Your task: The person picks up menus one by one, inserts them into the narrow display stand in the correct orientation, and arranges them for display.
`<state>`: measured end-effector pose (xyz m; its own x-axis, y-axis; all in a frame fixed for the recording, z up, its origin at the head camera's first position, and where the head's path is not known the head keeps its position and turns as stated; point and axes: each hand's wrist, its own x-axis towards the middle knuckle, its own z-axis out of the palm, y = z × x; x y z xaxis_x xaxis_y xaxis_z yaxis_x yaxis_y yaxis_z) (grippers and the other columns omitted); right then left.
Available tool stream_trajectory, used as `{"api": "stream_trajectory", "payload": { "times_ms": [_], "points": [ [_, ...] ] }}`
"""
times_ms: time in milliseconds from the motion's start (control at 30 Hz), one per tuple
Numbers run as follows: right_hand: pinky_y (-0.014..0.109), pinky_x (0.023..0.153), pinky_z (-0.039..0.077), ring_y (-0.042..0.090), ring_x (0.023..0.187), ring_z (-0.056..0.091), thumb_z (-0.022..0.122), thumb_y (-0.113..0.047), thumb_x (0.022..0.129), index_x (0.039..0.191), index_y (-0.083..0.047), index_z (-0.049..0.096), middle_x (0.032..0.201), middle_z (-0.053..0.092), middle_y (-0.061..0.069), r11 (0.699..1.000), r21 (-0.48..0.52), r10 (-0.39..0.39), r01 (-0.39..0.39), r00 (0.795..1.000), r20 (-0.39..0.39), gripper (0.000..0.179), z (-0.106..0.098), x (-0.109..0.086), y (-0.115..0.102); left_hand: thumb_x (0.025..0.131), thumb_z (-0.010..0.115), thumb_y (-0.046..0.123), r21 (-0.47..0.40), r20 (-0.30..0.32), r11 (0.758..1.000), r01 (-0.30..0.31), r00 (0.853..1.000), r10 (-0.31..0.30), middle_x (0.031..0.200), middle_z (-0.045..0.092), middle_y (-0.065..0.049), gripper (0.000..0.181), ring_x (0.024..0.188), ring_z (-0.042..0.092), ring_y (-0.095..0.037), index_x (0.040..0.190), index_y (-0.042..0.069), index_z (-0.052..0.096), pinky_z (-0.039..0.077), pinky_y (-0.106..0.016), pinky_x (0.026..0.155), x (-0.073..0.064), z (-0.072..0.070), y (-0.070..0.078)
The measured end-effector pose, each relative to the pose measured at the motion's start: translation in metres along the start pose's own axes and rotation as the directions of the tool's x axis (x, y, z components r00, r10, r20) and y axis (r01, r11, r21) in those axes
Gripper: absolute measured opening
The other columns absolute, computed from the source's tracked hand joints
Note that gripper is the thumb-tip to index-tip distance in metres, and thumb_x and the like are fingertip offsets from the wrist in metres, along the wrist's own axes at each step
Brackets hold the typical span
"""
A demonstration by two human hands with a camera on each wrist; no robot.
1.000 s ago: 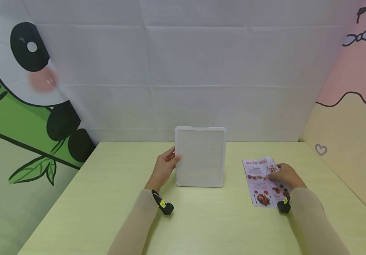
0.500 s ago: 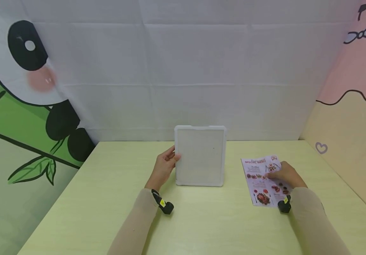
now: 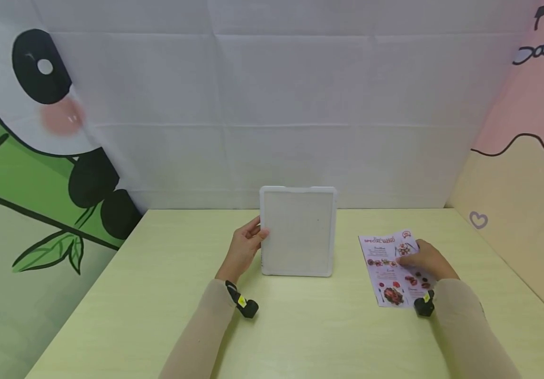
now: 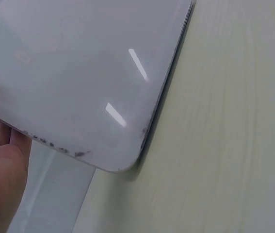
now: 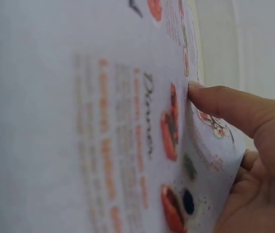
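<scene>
A white rectangular board with a raised frame (image 3: pixel 296 231) stands nearly upright at the middle of the table. My left hand (image 3: pixel 242 251) grips its left edge, thumb on the front face and fingers behind. In the left wrist view the glossy board (image 4: pixel 93 82) has dark scuffs along its edge. To the right, my right hand (image 3: pixel 427 260) pinches a printed menu sheet (image 3: pixel 385 279) by its right edge, thumb on the printed side. The right wrist view shows the thumb (image 5: pixel 229 104) pressing the menu (image 5: pixel 122 121), which bends slightly there; the other fingers are mostly hidden behind it.
The light wooden table (image 3: pixel 300 331) reaches back to a white cloth backdrop (image 3: pixel 291 105). A cartoon-printed panel (image 3: pixel 49 200) borders the left side, and a pink and cream panel (image 3: pixel 527 195) borders the right. Each wrist wears a small black camera (image 3: pixel 248 308).
The menu's top has tilted up slightly, so its upper right corner with a round logo now shows beside the right hand. The left hand and the board have stayed in place.
</scene>
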<state>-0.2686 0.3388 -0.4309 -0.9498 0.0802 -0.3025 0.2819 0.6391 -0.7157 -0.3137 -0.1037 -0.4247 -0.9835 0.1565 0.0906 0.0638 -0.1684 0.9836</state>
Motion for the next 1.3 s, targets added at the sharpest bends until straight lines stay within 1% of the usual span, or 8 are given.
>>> {"api": "stream_trajectory", "payload": {
  "times_ms": [233, 433, 500, 700, 900, 1000, 1167, 1300],
  "points": [
    [0.039, 0.057, 0.058, 0.023, 0.066, 0.067, 0.066, -0.025, 0.089, 0.135, 0.009, 0.030, 0.098, 0.064, 0.023, 1.000, -0.018, 0.010, -0.010, 1.000, 0.008, 0.068, -0.001, 0.001, 0.001, 0.093, 0.062, 0.014, 0.008, 0.004, 1.000, 0.018, 1.000, -0.018, 0.134, 0.057, -0.018, 0.055, 0.110, 0.062, -0.015, 0.144, 0.011, 0.045, 0.054, -0.026, 0.090, -0.001, 0.000, 0.002],
    [0.038, 0.059, 0.058, 0.021, 0.066, 0.066, 0.067, -0.024, 0.089, 0.136, 0.012, 0.029, 0.099, 0.063, 0.024, 0.999, -0.034, -0.023, 0.023, 1.000, 0.006, 0.070, -0.003, 0.001, 0.002, 0.093, 0.062, 0.016, 0.072, 0.026, 0.997, -0.001, 1.000, -0.001, 0.134, 0.057, -0.019, 0.054, 0.114, 0.061, -0.020, 0.144, 0.009, 0.045, 0.052, -0.036, 0.096, -0.002, -0.002, 0.004],
    [0.037, 0.060, 0.058, 0.020, 0.066, 0.066, 0.067, -0.024, 0.089, 0.136, 0.013, 0.029, 0.099, 0.063, 0.024, 0.999, -0.040, -0.031, 0.031, 0.999, 0.007, 0.071, -0.003, 0.001, 0.002, 0.092, 0.064, 0.018, 0.099, 0.027, 0.995, -0.006, 1.000, 0.003, 0.133, 0.058, -0.018, 0.054, 0.115, 0.061, -0.022, 0.143, 0.008, 0.047, 0.053, -0.037, 0.096, -0.001, -0.003, 0.005],
    [0.037, 0.060, 0.058, 0.021, 0.066, 0.066, 0.067, -0.023, 0.089, 0.136, 0.013, 0.027, 0.095, 0.064, 0.022, 0.999, -0.033, -0.013, 0.014, 1.000, 0.029, 0.071, -0.004, -0.001, -0.001, 0.090, 0.068, 0.020, 0.177, 0.029, 0.984, -0.003, 1.000, -0.002, 0.130, 0.061, -0.016, 0.053, 0.113, 0.063, -0.022, 0.139, 0.008, 0.052, 0.056, -0.034, 0.090, 0.000, -0.007, 0.009],
    [0.038, 0.061, 0.059, 0.021, 0.067, 0.067, 0.066, -0.022, 0.089, 0.136, 0.013, 0.027, 0.098, 0.064, 0.024, 0.999, -0.025, -0.036, 0.037, 0.999, 0.037, 0.070, -0.003, -0.001, -0.001, 0.087, 0.071, 0.020, 0.169, 0.029, 0.986, -0.007, 1.000, 0.002, 0.126, 0.063, -0.016, 0.052, 0.108, 0.065, -0.020, 0.135, 0.008, 0.056, 0.057, -0.032, 0.086, 0.002, -0.009, 0.011],
    [0.038, 0.062, 0.059, 0.022, 0.068, 0.067, 0.066, -0.022, 0.090, 0.137, 0.012, 0.028, 0.099, 0.064, 0.023, 0.999, -0.016, -0.028, 0.028, 0.999, 0.045, 0.069, -0.003, -0.002, -0.001, 0.088, 0.071, 0.018, 0.164, 0.023, 0.986, -0.009, 1.000, 0.006, 0.126, 0.064, -0.017, 0.050, 0.106, 0.066, -0.020, 0.134, 0.007, 0.057, 0.058, -0.032, 0.085, 0.002, -0.008, 0.011],
    [0.038, 0.061, 0.059, 0.022, 0.068, 0.067, 0.065, -0.022, 0.090, 0.138, 0.012, 0.026, 0.097, 0.065, 0.022, 1.000, -0.016, -0.019, 0.020, 0.998, 0.052, 0.070, -0.005, -0.002, -0.001, 0.088, 0.071, 0.018, 0.166, 0.028, 0.986, -0.009, 1.000, 0.004, 0.127, 0.063, -0.017, 0.051, 0.108, 0.065, -0.021, 0.135, 0.008, 0.056, 0.058, -0.032, 0.084, 0.002, -0.007, 0.010],
    [0.039, 0.061, 0.059, 0.022, 0.067, 0.067, 0.063, -0.020, 0.091, 0.138, 0.013, 0.025, 0.096, 0.065, 0.022, 0.999, -0.008, -0.035, 0.035, 0.998, 0.055, 0.069, -0.004, -0.002, 0.000, 0.087, 0.071, 0.020, 0.160, 0.025, 0.987, -0.001, 1.000, -0.003, 0.128, 0.062, -0.016, 0.052, 0.109, 0.065, -0.021, 0.136, 0.010, 0.056, 0.058, -0.032, 0.085, 0.002, -0.008, 0.008]
  ]
}}
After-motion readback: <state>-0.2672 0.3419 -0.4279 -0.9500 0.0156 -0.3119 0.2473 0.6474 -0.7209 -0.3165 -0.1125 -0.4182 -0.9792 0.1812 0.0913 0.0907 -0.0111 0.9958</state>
